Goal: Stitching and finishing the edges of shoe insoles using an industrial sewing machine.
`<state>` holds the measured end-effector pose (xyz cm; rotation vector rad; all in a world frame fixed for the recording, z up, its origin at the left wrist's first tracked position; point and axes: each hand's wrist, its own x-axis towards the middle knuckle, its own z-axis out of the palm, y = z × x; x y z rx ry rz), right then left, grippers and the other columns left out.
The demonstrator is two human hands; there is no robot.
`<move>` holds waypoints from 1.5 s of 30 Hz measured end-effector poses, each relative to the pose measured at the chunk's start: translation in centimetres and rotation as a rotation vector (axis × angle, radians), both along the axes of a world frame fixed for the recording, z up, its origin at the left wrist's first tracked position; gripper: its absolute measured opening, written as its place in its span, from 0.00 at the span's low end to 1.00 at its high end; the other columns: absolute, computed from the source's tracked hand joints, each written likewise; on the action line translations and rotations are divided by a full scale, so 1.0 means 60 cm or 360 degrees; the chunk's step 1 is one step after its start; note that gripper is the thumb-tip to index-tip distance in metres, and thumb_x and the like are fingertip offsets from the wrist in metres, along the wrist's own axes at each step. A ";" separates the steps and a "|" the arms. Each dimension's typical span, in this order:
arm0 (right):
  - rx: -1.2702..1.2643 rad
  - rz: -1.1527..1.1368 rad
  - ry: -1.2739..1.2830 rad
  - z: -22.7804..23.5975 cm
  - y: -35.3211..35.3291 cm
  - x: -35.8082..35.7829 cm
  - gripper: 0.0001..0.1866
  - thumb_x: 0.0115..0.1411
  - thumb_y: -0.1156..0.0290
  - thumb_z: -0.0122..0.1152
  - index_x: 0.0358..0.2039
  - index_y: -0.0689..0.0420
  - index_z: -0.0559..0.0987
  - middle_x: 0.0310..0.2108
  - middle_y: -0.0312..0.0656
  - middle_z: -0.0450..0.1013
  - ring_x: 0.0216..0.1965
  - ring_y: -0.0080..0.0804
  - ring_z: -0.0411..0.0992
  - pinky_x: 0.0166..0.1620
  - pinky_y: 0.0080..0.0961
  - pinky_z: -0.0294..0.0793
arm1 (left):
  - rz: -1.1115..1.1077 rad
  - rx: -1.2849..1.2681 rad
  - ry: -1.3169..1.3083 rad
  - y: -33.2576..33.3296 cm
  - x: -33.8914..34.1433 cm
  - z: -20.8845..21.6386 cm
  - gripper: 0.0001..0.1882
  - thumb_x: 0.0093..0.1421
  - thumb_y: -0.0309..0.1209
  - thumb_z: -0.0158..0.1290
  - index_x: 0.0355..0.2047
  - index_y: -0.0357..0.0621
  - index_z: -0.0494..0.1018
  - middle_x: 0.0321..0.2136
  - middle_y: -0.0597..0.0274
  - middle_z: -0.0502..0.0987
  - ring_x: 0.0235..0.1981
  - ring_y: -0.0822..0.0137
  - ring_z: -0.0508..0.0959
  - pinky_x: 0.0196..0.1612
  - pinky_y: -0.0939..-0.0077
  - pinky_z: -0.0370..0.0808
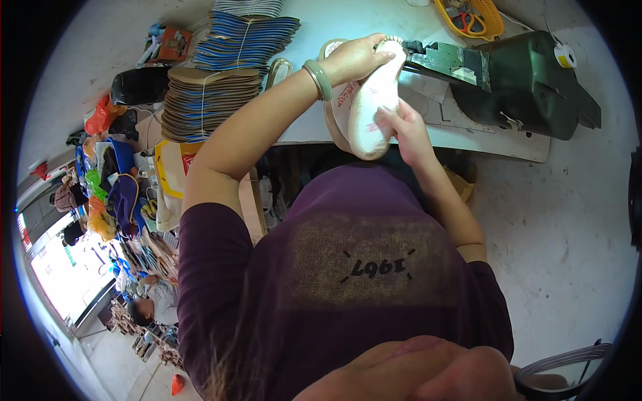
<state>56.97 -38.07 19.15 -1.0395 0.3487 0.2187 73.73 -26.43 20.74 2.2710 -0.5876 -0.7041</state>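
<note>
A pale, sole-shaped insole is held up over the front of the white table, its far end against the head of a green sewing machine. At that far end my left hand grips the insole, thumb on top and fingers curled at the edge. A pale bangle circles my left wrist. Lower down, my right hand pinches the insole's right edge, thumb on its face. Beneath and to the left lies another insole with red print, partly covered.
Tied stacks of brown insoles and blue-edged insoles stand on the table at left. A yellow basket holding pliers and scissors sits at the far right. Bags and clutter fill the left side, where another person sits farther off.
</note>
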 end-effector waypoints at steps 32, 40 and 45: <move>0.0683 0.0324 0.0043 0.050 0.017 0.153 0.18 0.65 0.64 0.56 0.47 0.66 0.73 0.38 0.45 0.78 0.35 0.38 0.80 0.33 0.23 0.80 | 0.1185 -0.1332 0.1162 0.111 -0.004 0.016 0.16 0.63 0.35 0.49 0.45 0.35 0.72 0.38 0.57 0.78 0.37 0.65 0.80 0.42 0.72 0.78; 0.0374 0.0382 -0.0130 0.104 0.073 0.141 0.21 0.67 0.61 0.50 0.55 0.62 0.68 0.41 0.49 0.77 0.35 0.42 0.80 0.33 0.23 0.79 | 0.1105 -0.1353 0.1266 0.177 -0.032 0.001 0.15 0.63 0.33 0.46 0.43 0.35 0.73 0.37 0.55 0.79 0.36 0.66 0.80 0.39 0.75 0.78; 0.0139 0.0413 -0.0306 0.129 0.091 0.121 0.20 0.68 0.60 0.49 0.54 0.61 0.69 0.41 0.49 0.76 0.33 0.36 0.79 0.31 0.20 0.77 | 0.1019 -0.1567 0.1444 0.202 -0.029 -0.021 0.11 0.62 0.30 0.47 0.38 0.35 0.73 0.32 0.58 0.78 0.31 0.69 0.79 0.35 0.78 0.78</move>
